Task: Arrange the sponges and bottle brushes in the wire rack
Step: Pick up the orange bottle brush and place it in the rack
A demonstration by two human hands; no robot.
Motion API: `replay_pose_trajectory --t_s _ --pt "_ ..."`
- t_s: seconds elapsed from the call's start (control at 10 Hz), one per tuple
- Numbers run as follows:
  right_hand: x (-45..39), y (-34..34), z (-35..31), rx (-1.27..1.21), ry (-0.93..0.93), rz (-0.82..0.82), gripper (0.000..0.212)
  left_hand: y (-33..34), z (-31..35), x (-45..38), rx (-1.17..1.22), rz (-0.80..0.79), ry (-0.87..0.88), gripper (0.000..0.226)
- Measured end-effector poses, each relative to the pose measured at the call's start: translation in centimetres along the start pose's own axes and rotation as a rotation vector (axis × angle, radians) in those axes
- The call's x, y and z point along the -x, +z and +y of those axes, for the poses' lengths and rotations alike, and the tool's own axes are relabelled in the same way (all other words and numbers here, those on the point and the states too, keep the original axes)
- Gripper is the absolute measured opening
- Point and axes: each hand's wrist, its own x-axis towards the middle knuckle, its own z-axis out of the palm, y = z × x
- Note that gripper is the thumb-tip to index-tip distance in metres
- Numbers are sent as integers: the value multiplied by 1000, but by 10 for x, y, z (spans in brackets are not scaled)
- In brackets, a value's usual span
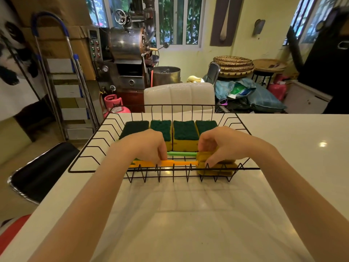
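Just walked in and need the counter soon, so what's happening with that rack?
A person is arranging cleaning items in a wire rack on the white counter. Four sponges sit in a row along the far side, green sides up. Nearer the person, the left hand rests on the orange brush handle, with a green handle just behind it, while the right hand presses on the brushes' yellow sponge heads.

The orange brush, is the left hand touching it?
Touching. The head view shows the left hand with its fingertips pressed down on the handle of the orange brush, no gap between them, inside the wire rack.
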Motion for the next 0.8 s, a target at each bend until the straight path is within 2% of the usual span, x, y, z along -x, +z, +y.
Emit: replay_pose_trajectory --t_s 0.3,0.5,0.6,0.7,0.8 --pt "-3 6 0 69 41 -17 36 11 1 -11 -14 -41 -18 27" --pt "-4 6 1 -15 46 -38 19 14 0 -14 -6 -48 -34 25" --pt "-1 4 -2 -14 44 -41 19 13 0 -13 -23 -49 -17 27" --pt "4 -4 -3 -13 39 3 21 10 -1 -12 -23 -69 24 29" --pt "23 -19 -17 4 -46 160 22 -1 0 -2 60 44 59 28"
